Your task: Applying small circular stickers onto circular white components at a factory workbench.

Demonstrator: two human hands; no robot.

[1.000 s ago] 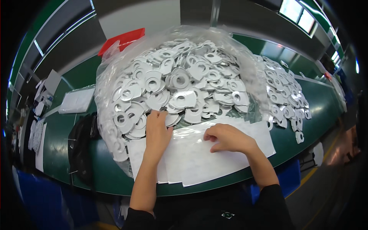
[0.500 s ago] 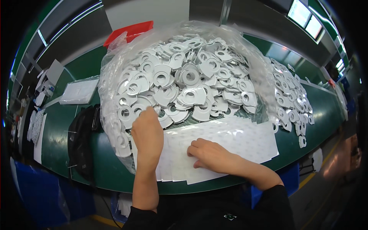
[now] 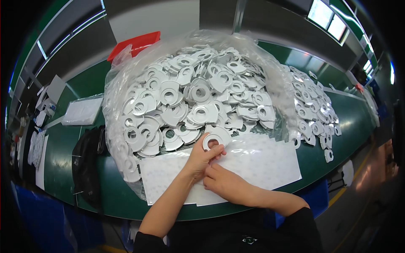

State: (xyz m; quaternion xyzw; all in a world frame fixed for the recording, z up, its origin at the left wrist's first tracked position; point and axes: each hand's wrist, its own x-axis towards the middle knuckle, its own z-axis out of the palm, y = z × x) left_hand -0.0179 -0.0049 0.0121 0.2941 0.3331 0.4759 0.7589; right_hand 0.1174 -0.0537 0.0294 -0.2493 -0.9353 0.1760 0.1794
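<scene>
Left hand (image 3: 201, 158) covers pt of white ring (image 3: 216, 139); ring's underside unseen.

Bag (image 3: 126, 84): sitting on the table (image 3: 63, 147), holding the heap of ring parts (image 3: 194, 92).
Sheet (image 3: 261, 160): lying before the bag.
Loose parts (image 3: 314, 109): lying right of the bag.
Hands: left hand (image 3: 200, 158) and right hand (image 3: 223, 181) touching over the sheet.

Both forearms rising from lower centre of the frame. Left hand (image 3: 201, 157) lifted, fingers pinched closed at centre. Right hand (image 3: 225, 182) just below, palm down, fingers curled, touching the left hand.
</scene>
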